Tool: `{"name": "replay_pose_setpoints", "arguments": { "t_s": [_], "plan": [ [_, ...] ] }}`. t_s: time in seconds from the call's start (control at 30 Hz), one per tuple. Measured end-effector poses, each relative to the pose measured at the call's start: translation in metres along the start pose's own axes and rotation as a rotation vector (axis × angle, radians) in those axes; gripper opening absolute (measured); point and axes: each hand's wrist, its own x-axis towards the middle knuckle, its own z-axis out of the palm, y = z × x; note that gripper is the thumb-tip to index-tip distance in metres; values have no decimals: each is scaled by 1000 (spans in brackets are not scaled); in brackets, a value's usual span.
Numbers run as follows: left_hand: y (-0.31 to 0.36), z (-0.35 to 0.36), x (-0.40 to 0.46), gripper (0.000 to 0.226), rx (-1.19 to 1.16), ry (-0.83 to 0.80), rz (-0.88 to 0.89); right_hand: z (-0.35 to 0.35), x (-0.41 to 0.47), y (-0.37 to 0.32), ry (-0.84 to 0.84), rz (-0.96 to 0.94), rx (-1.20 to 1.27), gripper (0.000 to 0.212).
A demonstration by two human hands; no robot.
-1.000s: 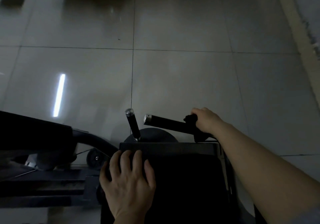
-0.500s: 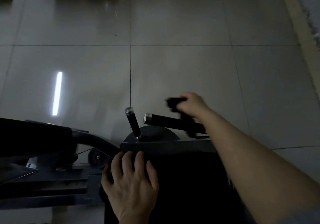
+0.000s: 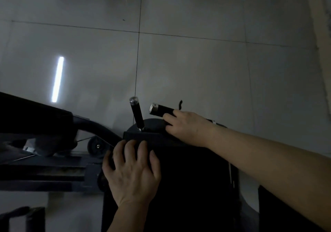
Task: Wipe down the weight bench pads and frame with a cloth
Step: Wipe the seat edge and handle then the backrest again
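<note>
At far edge of black padded bench top point(image 3: 188, 169), right hand point(image 3: 186, 127) clamped on dark cloth point(image 3: 180, 104) around chrome-capped black handle bar point(image 3: 161, 110); left hand point(image 3: 132, 170) flat, fingers spread, bracing pad. Frame-wiping step underway, seemingly; next, slide cloth along bar toward cap.

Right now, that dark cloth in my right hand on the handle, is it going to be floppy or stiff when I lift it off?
Probably floppy: a loose tail of the cloth curls up past the right hand. Likely light, since the fingers alone pin it against the handle. It may slip on the smooth grip, though the dim light hides its texture.
</note>
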Motion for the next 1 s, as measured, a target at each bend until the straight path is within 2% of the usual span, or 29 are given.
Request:
{"name": "replay_pose_setpoints", "arguments": {
  "t_s": [0.07,0.13,0.17,0.23,0.27,0.3,0.33,0.4,0.47,0.53,0.63,0.7,0.8,0.9,0.97,1.0],
  "plan": [
    [0,0,0,38,-12,1,0,0,-15,10,-62,21,-5,16],
    [0,0,1,39,-30,8,2,-7,-26,16,-147,10,-29,10],
    [0,0,0,39,-39,12,3,-11,-30,17,-231,7,-52,8],
    [-1,0,0,39,-53,23,5,-24,-32,24,-469,51,-71,21],
    [-1,1,0,39,-56,26,4,-32,-31,30,-579,118,-47,25],
    [-2,1,0,38,-60,27,1,-41,-28,38,-618,190,-27,26],
    [-2,1,0,38,-63,26,0,-50,-22,45,-580,252,-9,28],
    [-2,1,0,39,-65,16,0,-59,-7,62,-369,367,28,33],
    [-2,1,1,40,-58,2,0,-54,19,62,-131,431,238,39],
    [-1,1,0,40,-49,0,0,-43,42,46,21,428,487,44],
    [-2,2,0,39,-27,12,-2,-10,40,29,39,351,480,41],
    [-2,3,1,39,-11,9,-9,8,13,42,17,416,430,37],
    [-1,2,0,39,-2,9,-8,34,-42,72,-191,609,365,46],
    [-2,1,-1,41,-4,17,-19,58,-93,80,-630,827,318,41],
    [0,0,-1,42,-3,35,-18,70,-119,78,-904,938,499,31],
    [0,0,0,41,-3,37,-18,73,-125,79,-941,1025,635,27]
  ]
}}
